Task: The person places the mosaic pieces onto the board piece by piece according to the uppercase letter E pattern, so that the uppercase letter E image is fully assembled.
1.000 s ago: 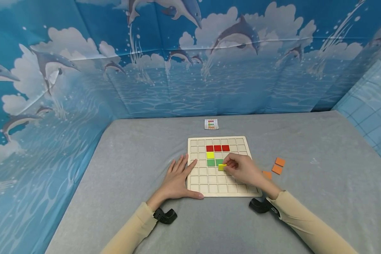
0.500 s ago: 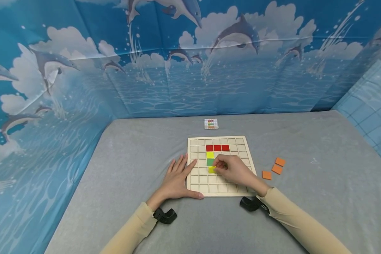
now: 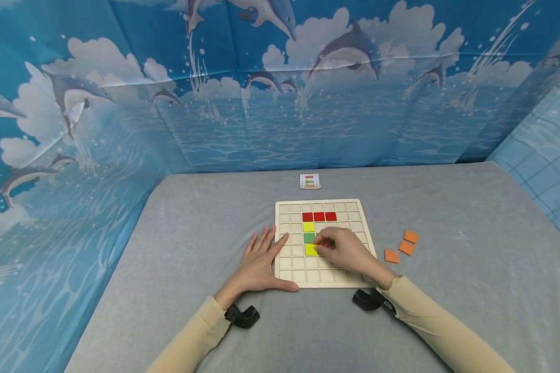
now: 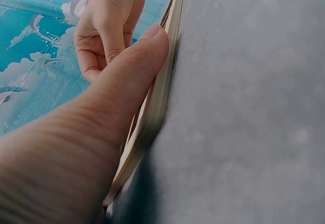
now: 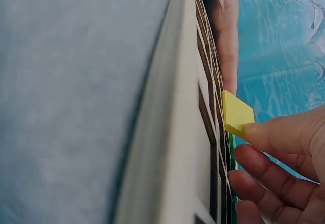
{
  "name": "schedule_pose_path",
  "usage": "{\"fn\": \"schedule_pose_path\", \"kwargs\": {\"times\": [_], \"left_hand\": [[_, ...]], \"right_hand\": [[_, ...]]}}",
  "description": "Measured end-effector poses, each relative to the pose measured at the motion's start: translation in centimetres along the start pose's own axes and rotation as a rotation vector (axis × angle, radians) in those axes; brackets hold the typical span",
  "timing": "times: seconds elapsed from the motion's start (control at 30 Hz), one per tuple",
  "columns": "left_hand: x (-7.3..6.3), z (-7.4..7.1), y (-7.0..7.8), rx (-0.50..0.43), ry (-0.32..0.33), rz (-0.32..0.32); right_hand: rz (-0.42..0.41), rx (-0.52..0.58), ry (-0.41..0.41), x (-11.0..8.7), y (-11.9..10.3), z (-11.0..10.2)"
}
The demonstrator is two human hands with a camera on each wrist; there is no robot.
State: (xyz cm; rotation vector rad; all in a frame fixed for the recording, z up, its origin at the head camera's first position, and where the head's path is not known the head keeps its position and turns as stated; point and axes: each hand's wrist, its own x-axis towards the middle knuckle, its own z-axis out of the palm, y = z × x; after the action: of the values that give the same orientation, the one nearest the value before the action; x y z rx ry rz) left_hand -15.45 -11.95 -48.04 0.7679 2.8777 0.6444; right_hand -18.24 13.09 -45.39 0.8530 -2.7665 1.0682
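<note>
My right hand (image 3: 343,249) pinches a yellow square tile (image 5: 237,113) between thumb and fingers, its edge right at the board's grid in the right wrist view. From the head, this tile overlaps the cell just below a green tile (image 3: 309,238). The wooden grid board (image 3: 298,277) also bears another yellow tile (image 3: 308,227) and a row of red tiles (image 3: 319,216). Part of the green row is hidden behind my right hand. My left hand (image 3: 259,264) lies spread at the board's left side, its thumb (image 4: 147,46) along the near edge and fingertips at the left rim.
Three orange tiles (image 3: 406,247) lie on the grey cloth to the right of the board. Beyond the board's far edge is a small card (image 3: 310,181) printed with a coloured grid. A blue dolphin-print curtain (image 3: 270,129) hangs behind the table.
My right hand has carried the yellow tile leftward across the board, to below the left green tile. There it has since stayed nearly still. My left hand has not moved.
</note>
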Motion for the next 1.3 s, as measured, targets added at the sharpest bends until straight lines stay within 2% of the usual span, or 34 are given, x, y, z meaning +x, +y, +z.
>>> {"fn": "schedule_pose_path", "kwargs": {"times": [0.5, 0.97, 1.13, 1.3], "left_hand": [[0.0, 0.0, -0.2, 0.015, -0.01, -0.011], [0.0, -0.1, -0.1, 0.012, -0.007, 0.0], [0.0, -0.1, 0.0, 0.009, -0.004, 0.003], [0.0, -0.1, 0.0, 0.008, 0.001, 0.001]], "right_hand": [[0.035, -0.084, 0.048, 0.2, -0.7, 0.4], [0.083, -0.077, -0.021, -0.3, -0.9, 0.5], [0.05, -0.042, -0.037, -0.9, -0.7, 0.0], [-0.007, 0.009, -0.014, -1.8, -0.3, -1.0]]}}
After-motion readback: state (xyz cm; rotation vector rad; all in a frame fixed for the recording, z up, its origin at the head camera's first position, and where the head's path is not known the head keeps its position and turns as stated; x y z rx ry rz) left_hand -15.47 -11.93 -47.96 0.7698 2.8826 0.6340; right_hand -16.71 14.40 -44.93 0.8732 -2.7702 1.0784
